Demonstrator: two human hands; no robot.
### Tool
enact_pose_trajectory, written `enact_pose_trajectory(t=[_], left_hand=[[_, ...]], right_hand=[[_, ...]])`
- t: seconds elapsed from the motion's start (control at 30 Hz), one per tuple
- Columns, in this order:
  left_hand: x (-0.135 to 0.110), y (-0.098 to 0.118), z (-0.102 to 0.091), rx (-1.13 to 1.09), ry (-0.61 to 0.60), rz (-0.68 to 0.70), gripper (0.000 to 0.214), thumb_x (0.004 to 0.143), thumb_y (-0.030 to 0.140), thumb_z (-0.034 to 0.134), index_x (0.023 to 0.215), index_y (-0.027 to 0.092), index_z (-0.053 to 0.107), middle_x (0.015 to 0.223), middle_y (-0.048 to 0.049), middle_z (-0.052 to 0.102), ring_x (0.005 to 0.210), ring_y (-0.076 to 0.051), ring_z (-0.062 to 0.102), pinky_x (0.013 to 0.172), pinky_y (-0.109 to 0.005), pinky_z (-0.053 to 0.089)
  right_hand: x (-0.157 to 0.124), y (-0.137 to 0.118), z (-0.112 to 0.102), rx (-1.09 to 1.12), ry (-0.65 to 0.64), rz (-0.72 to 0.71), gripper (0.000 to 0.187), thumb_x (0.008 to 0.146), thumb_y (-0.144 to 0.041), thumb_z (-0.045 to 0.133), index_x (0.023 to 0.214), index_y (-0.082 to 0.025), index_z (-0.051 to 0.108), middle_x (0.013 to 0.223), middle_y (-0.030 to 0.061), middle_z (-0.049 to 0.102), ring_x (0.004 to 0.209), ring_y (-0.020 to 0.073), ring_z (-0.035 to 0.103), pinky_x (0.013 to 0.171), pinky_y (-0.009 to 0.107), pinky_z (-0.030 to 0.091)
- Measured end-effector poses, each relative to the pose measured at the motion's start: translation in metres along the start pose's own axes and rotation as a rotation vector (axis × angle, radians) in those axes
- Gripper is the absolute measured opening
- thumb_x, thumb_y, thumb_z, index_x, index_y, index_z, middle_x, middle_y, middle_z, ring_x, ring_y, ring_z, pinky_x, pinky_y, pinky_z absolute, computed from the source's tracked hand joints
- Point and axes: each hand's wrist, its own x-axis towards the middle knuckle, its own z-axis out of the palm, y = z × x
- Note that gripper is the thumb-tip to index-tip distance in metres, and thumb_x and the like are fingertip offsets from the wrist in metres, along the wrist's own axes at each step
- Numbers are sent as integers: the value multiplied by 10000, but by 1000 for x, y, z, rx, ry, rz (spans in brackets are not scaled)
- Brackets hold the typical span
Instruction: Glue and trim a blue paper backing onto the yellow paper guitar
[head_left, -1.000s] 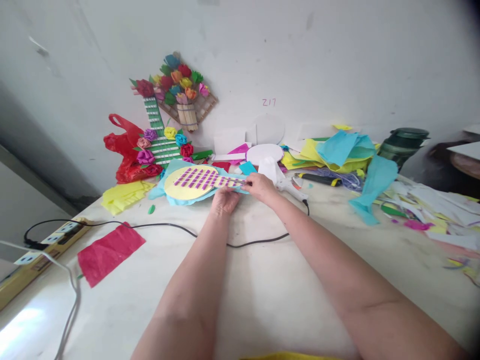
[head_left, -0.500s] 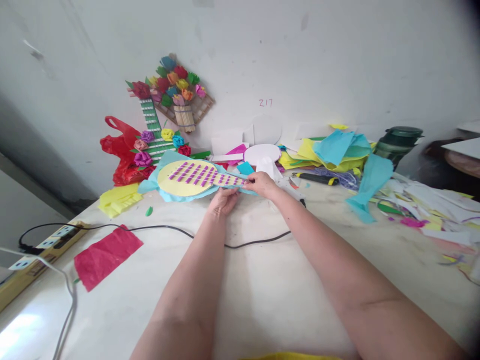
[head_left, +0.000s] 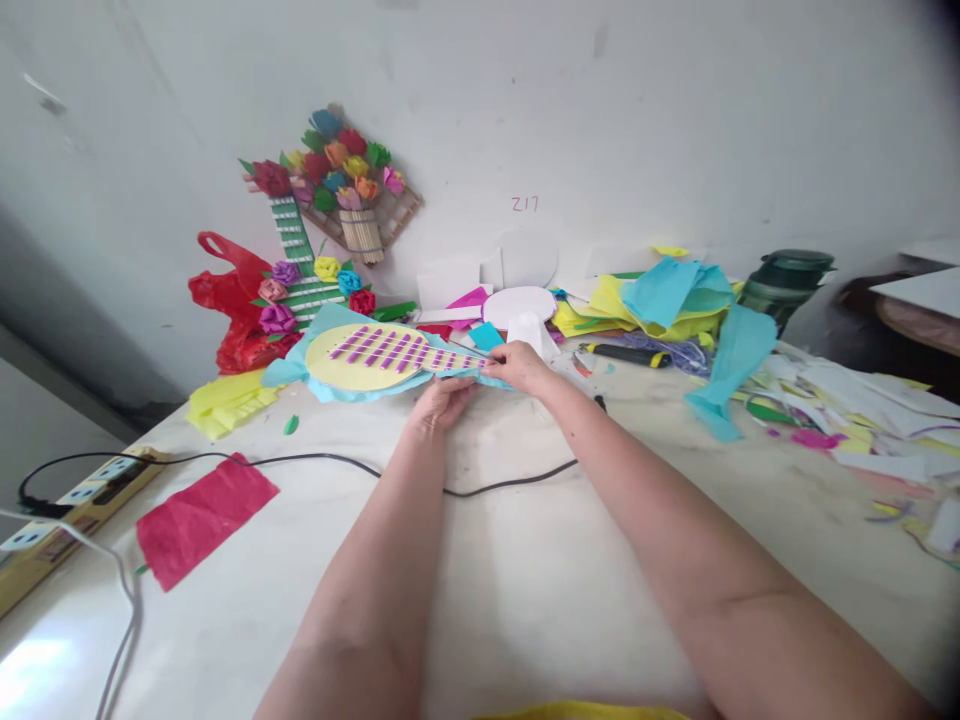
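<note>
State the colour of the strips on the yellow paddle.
Purple strips on the yellow paddle; head view shows best.

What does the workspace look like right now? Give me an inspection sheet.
Surface: white table, smudged.
Job's things: yellow paddle cutout with purple strips, backed by cyan tissue.
Clutter: red tissue sheet, yellow tissue, utility knife, paper scraps at right.
Grips: right hand pinches the cutout's narrow end; left hand beneath it, grip unclear.
Cables: black cable crosses the table toward the power strip; grey cable at left.
Surroundings: white wall, paper-flower crafts against it, green jar.
</note>
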Motion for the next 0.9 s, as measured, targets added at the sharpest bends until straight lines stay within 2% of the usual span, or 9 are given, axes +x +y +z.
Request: enact_pose_trajectory(t=[0.23,0.47,0.67,0.9], left_hand=[[0,0,0,27,25,3,454,595,-52,575,994,162,602,929,-34,665,868,-187,614,873,-365,437],[3,-2,-2,5,92,8,445,588,-83,562,969,146,593,788,-15,661,749,-149,625,814,-329,468],[3,0,0,3,127,-16,425,587,-91,551,958,113,592,778,-35,655,750,-157,627,792,-310,474],[4,-1,-2,-32,82,-30,449,593,-89,536,976,138,592,816,-29,659,799,-155,620,823,-313,463]], right_hand=[[-3,-5,-1,-25,24,19,139,682,-276,571,638,-150,610,544,-26,467,544,101,398,503,210,282],[-1,-1,-2,-71,-31,-28,182,693,-311,573,632,-146,618,562,-20,503,557,101,422,505,205,289],[-1,0,-10,-156,-93,-51,163,607,-289,656,693,-151,637,705,4,580,627,113,471,543,206,311],[-2,-3,-7,-210,-15,25,146,701,-290,580,688,-156,635,687,21,596,616,133,484,524,226,293]])
